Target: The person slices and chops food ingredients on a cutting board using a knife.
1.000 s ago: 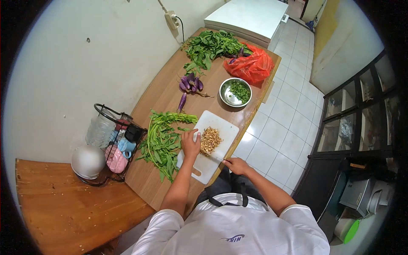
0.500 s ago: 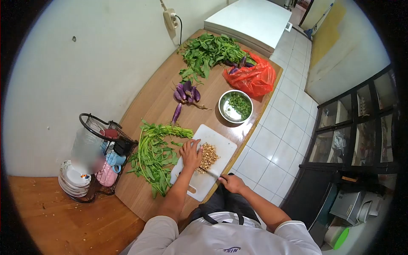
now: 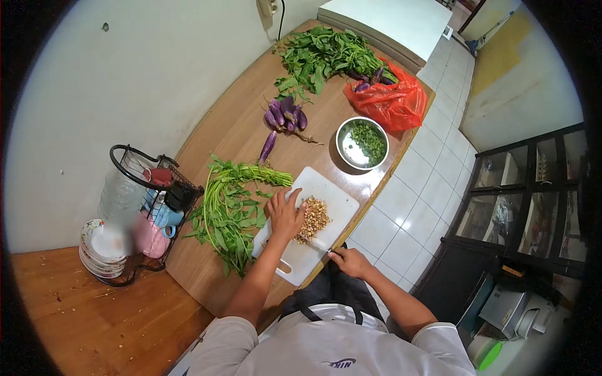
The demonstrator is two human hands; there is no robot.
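A white cutting board [image 3: 342, 200] lies near the table's front edge, bearing a heap of finely chopped brown-and-cream bits [image 3: 315, 216] whose kind I cannot tell. My left hand [image 3: 285, 216] rests at the heap's left side, fingers spread and the tips by the bits. In my right hand [image 3: 351, 262], at the board's near right edge, is the handle of a knife [image 3: 320, 244]. Its blade points left over the board, just below the heap. Left of the board lie leafy green stems [image 3: 232, 203].
Beyond the board are purple eggplants [image 3: 285, 116], a metal bowl [image 3: 354, 147] with chopped greens, a red plastic bag [image 3: 398, 103] and more leafy greens [image 3: 326, 56]. A wire dish rack [image 3: 135, 266] with plates and cups stands at left. A glass-fronted cabinet [image 3: 527, 194] is at right.
The camera view has shifted, so the table's things appear higher and further right. The left hand stays by the heap with fingers spread; the right hand still grips the knife.
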